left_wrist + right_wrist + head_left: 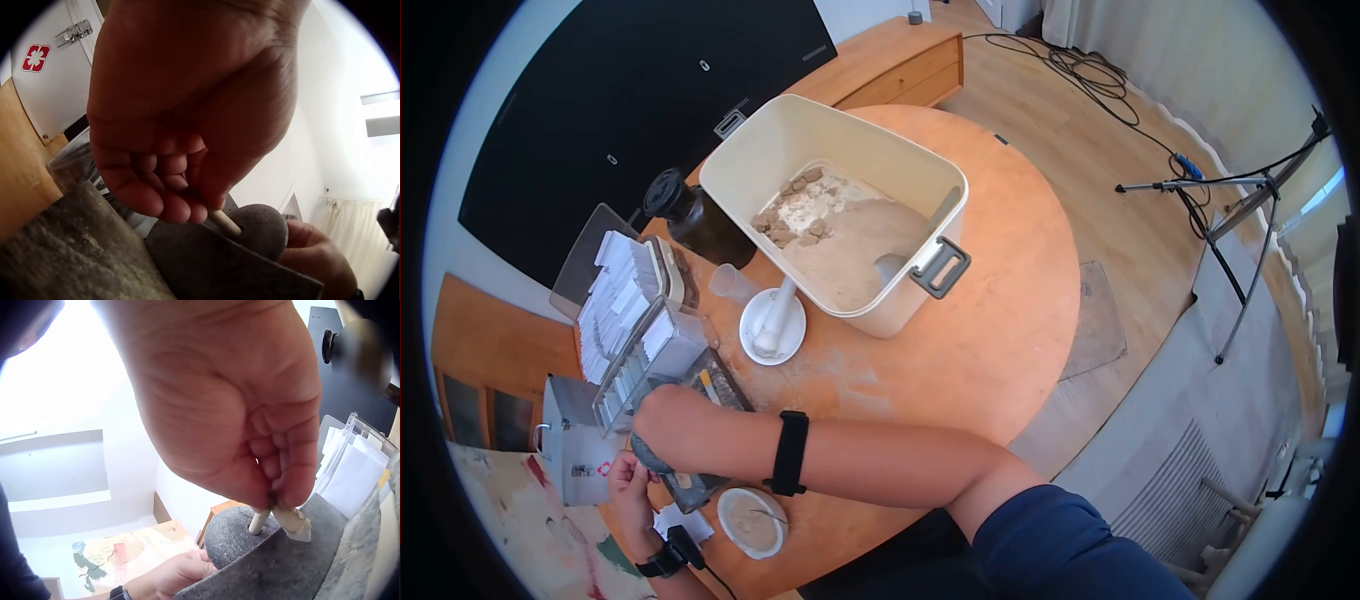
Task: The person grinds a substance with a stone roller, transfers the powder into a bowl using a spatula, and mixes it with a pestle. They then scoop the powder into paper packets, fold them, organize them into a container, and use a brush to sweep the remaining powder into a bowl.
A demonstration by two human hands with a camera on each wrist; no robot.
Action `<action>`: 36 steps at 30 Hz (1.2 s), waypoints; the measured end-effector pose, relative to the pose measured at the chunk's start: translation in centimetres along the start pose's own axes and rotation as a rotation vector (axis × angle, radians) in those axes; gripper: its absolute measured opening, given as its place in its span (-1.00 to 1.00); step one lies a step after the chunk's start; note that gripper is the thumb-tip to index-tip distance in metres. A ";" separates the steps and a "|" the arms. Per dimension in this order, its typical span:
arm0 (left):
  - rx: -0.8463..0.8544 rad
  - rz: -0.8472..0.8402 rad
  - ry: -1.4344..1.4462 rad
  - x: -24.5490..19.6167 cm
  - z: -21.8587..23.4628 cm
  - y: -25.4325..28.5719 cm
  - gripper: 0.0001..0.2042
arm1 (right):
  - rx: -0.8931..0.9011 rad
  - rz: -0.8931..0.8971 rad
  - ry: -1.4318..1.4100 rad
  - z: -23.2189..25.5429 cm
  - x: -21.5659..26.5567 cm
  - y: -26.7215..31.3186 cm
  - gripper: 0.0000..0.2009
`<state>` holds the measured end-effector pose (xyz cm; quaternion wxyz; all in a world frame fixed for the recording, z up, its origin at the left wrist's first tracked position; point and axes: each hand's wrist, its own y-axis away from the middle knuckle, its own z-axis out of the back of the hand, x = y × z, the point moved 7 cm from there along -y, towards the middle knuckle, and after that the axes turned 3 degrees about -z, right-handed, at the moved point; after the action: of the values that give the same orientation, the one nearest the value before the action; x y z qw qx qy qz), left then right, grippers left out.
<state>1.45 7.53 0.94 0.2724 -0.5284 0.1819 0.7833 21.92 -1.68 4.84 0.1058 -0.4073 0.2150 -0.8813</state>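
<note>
A dark grey stone grinding wheel [228, 540] with a pale wooden axle [224, 222] stands in a grey stone trough [269, 562]. My left hand [187, 125] pinches the axle's end with curled fingers. On the other side my right hand [237, 419] pinches a pale wooden end piece [290, 520] of the handle, its tip whitish. In the head view my right hand [668, 425] covers part of the wheel, and my left hand [630, 482] is just below it. A white bowl of brown powder [752, 522] sits beside the trough.
A big cream bin [830, 125] holds powder and lumps. Near it are a white mortar with pestle [772, 325], a plastic cup [725, 280] and a dark glass jar [705, 225]. A box of white packets [620, 290] and a metal case [570, 430] stand left.
</note>
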 end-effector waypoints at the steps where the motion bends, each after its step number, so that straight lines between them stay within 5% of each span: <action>1: 0.003 -0.001 -0.005 0.0 0.1 0.0 -0.88 | 0.007 0.001 0.033 -0.2 0.1 -0.2 -0.89; 36: -0.052 0.071 0.281 0.9 -0.9 0.3 -0.90 | -0.091 0.044 0.024 0.5 0.8 0.8 -0.92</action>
<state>1.61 7.01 -0.25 0.2025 -0.6328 0.2163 0.7153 21.75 -2.82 5.29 0.1041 -0.3963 0.2650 -0.8729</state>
